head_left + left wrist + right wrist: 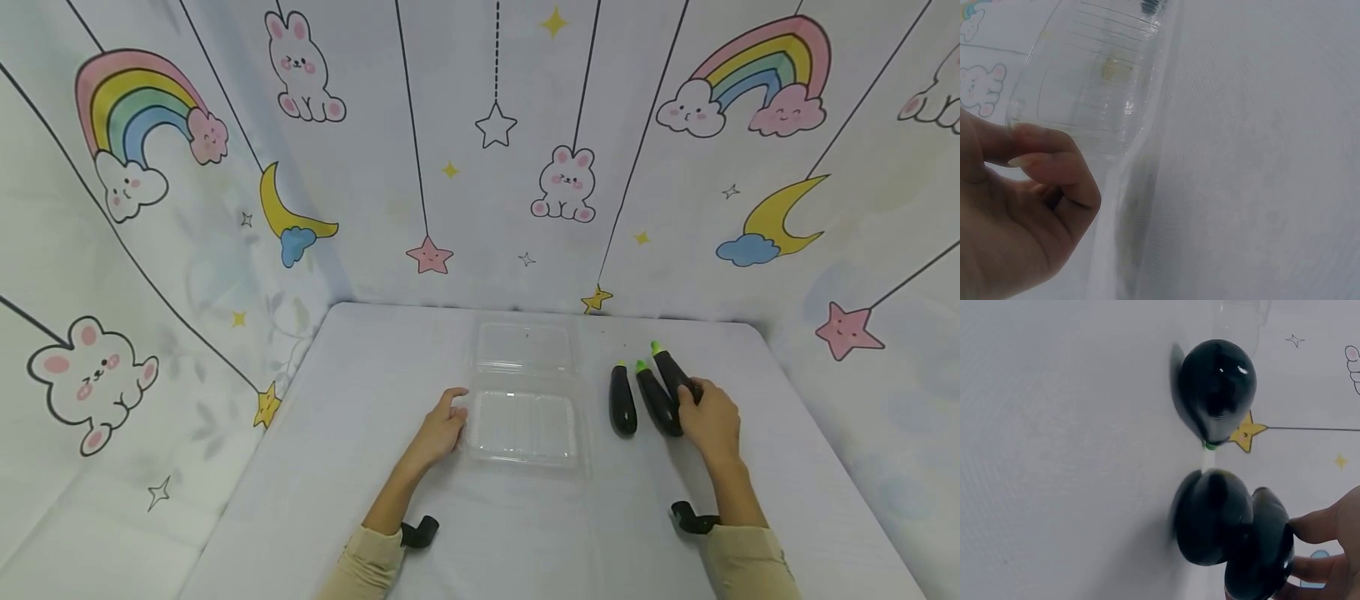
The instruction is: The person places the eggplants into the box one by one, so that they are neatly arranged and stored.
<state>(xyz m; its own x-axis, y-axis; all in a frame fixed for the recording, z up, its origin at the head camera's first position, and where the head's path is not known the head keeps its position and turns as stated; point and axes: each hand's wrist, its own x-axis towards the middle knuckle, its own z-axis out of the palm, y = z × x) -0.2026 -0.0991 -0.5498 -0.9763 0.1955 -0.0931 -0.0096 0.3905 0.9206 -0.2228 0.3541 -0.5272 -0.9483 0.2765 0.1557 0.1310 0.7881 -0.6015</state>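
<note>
A clear plastic clamshell container (522, 458) lies unfolded on the table, its lid half (525, 346) toward the back wall. My left hand (438, 429) is at the container's left rim; in the left wrist view the curled fingers (1060, 165) pinch its corner. To the right are three dark eggplants with green stem ends. My right hand (711, 417) grips the rightmost eggplant (670, 369) by its thick end, thumb on one side and fingers on the other. It overlaps the middle eggplant (657, 404). The left eggplant (622, 402) lies apart, nearer the container.
A white cloth covers the table (315, 500). Behind and at both sides hangs a printed curtain (465, 192) with rainbows, rabbits, moons and stars. Black wrist straps (420, 532) show at both sleeves.
</note>
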